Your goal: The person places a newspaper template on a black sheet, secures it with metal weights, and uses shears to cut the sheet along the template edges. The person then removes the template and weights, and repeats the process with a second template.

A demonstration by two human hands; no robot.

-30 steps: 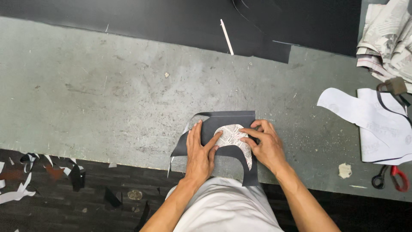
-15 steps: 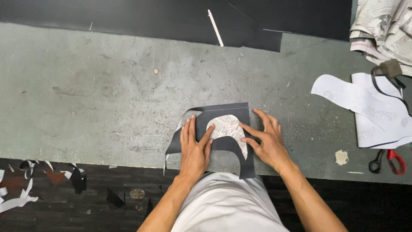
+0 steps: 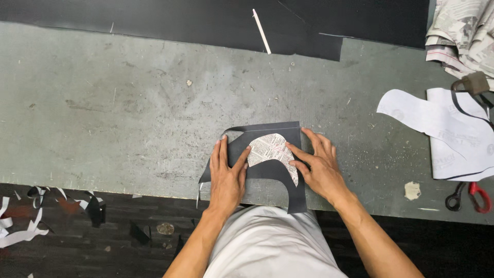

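Both hands have barely shifted since a moment ago: they still press the same dark piece flat, though the view has slid a little so the work sits more to the centre

Grey and scuffed, the tabletop (image 3: 128,113) is speckled with crumbs and scratches; a broad sheet of black material (image 3: 206,20) covers its far edge, with a thin white stick (image 3: 261,31) lying slantwise on it. At the far right corner a heap of crumpled newspaper (image 3: 463,31) rests above curved white paper patterns (image 3: 442,128), and red-handled scissors (image 3: 468,196) lie near the front edge. Below the tabletop, offcuts of black and white scrap (image 3: 31,211) litter the dark floor (image 3: 103,237).

Near the front edge lies the dark grey sheet (image 3: 267,170), matt, with a curved cut-out in its lower side. On it sits a newsprint template (image 3: 272,152), arched at the top and tapering to a point at the lower right.

Left hand (image 3: 226,177) lies palm down, fingers straight, thumb touching the template's left edge. Right hand (image 3: 321,167) is spread flat, fingertips on the template's right edge. Neither grip closes round anything; both only press down
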